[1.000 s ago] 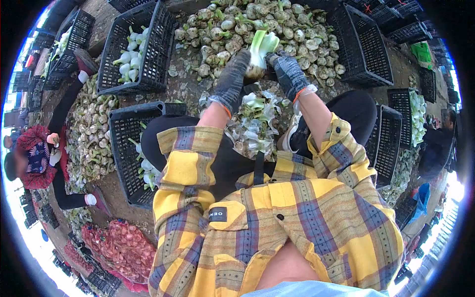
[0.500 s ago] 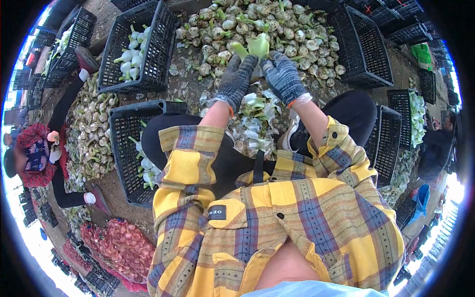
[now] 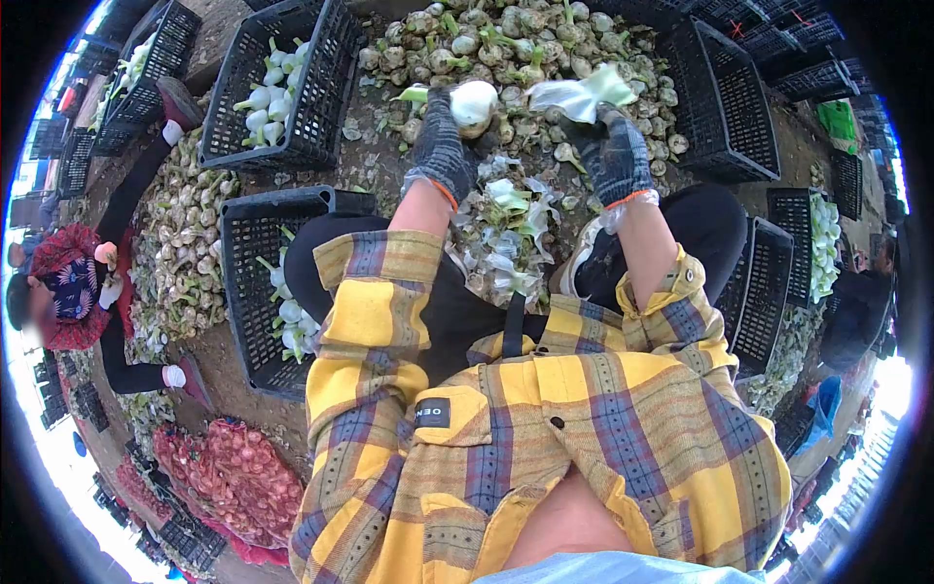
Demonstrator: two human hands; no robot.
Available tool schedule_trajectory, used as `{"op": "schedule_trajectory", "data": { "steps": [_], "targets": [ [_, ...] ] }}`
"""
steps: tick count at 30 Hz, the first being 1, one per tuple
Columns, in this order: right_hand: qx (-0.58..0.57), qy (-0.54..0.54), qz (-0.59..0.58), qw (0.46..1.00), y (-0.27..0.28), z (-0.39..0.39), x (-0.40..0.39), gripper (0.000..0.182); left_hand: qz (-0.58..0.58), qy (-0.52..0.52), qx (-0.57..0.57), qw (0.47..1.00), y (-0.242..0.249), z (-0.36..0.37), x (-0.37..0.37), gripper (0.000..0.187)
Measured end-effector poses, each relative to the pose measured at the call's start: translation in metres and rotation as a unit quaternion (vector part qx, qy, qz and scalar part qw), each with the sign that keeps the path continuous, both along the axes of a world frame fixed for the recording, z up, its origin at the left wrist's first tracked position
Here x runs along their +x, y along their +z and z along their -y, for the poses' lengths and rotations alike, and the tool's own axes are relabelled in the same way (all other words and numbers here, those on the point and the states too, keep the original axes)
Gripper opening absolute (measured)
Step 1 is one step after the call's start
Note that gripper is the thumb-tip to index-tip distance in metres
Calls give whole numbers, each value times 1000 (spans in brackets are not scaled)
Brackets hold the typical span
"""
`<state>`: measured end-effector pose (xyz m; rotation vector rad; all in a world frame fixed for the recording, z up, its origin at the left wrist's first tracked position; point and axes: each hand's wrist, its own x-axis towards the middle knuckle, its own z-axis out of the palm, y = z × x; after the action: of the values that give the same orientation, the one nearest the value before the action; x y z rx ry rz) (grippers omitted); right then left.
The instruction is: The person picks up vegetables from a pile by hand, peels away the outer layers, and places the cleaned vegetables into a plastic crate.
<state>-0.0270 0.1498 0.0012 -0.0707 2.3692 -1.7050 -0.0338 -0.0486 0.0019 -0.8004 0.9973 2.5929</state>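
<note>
My left hand (image 3: 444, 146), in a grey knit glove, is closed around a garlic bulb (image 3: 475, 101). The bulb is white and smooth, with a short green stem pointing left. My right hand (image 3: 617, 154), gloved alike, grips a pale strip of garlic skin (image 3: 582, 93) that spreads out above the fingers. Bulb and skin are apart. Beyond both hands lies a heap of unpeeled garlic (image 3: 525, 49), brownish and soil-marked. Between my legs is a pile of shed garlic skins (image 3: 511, 219).
Black crates with white garlic stand at upper left (image 3: 209, 136) and by my left knee (image 3: 238, 292). Another black crate (image 3: 739, 127) stands at upper right. On the left a person (image 3: 73, 282) sits beside more garlic (image 3: 185, 253). Red net sacks (image 3: 229, 477) lie at lower left.
My hands were close together over the heap with leafy green-white material between them. Now they have moved apart, the bulb in the left and the loose skin in the right.
</note>
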Motion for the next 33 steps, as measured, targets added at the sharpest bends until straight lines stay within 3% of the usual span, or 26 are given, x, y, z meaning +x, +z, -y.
{"op": "schedule_trajectory", "data": {
  "steps": [1,3,4,5,7,9,10,11,12,13,15,16,17,19,20,21,23,24,25,26,27,28,29,30,31,33],
  "targets": [
    [157,61,-64,984,-3,-9,-1,26,-1,0,-1,1000,-2,2,-2,47],
    [451,172,-180,857,-11,-19,0,30,-20,33,70,997,-6,2,-5,46],
    [161,157,-50,973,-20,-13,20,46,-37,37,38,998,-5,1,-3,46],
    [161,154,-49,974,-24,-13,23,46,-36,34,38,998,-4,0,-5,46],
    [428,139,-149,881,-26,-10,30,53,-20,22,-4,1000,-8,-2,-9,49],
    [406,95,-115,902,16,9,23,55,-15,25,-38,999,-37,0,-21,48],
    [213,76,16,974,14,11,10,60,-93,-46,-126,987,-47,5,-27,45],
    [8,51,144,988,15,14,3,64,-169,-118,-210,956,-53,7,-29,45],
    [-93,-5,194,977,28,24,4,62,-214,-101,-318,918,1,-3,-3,45],
    [-94,-9,194,976,32,28,2,62,-215,-104,-318,917,-7,-3,-5,45],
    [-64,26,211,975,34,33,-2,58,-285,-101,-491,817,-31,-1,-7,45],
    [-94,30,221,970,30,34,-2,55,-261,-122,-448,846,8,-8,11,43],
    [-94,30,222,970,29,31,-4,55,-259,-122,-448,847,7,-7,11,43],
    [-86,168,195,962,33,26,-4,31,-380,-92,-540,745,5,-3,12,39],
    [-177,114,252,944,36,24,-1,27,-378,-92,-540,746,3,-2,13,39],
    [-177,115,253,944,28,19,-4,27,-396,-90,-567,716,1,-2,11,38],
    [-29,278,-17,960,5,7,-10,27,-430,-89,-618,652,-3,-2,10,36],
    [-84,247,55,964,5,7,-8,29,-430,-90,-617,653,4,-4,12,36],
    [-84,247,55,964,6,7,-8,29,-382,-125,-583,706,13,-5,13,36],
    [0,270,-41,962,8,6,-8,24,-330,-160,-544,754,18,-6,15,36],
    [85,287,-137,944,15,7,-5,20,-330,-160,-545,754,18,-6,14,36],
    [85,288,-137,944,21,10,-2,20,-298,-179,-551,759,17,-5,13,36],
    [-41,175,46,983,26,15,3,19,-265,-199,-556,762,16,-5,13,36],
    [-164,51,225,959,30,18,5,21,-265,-199,-557,761,14,-5,14,36],
    [-165,51,225,959,25,17,5,21,-301,-165,-520,782,12,-8,16,39],
    [-38,70,89,993,14,15,4,26,-335,-131,-480,800,6,-10,18,42]
  ]
}}
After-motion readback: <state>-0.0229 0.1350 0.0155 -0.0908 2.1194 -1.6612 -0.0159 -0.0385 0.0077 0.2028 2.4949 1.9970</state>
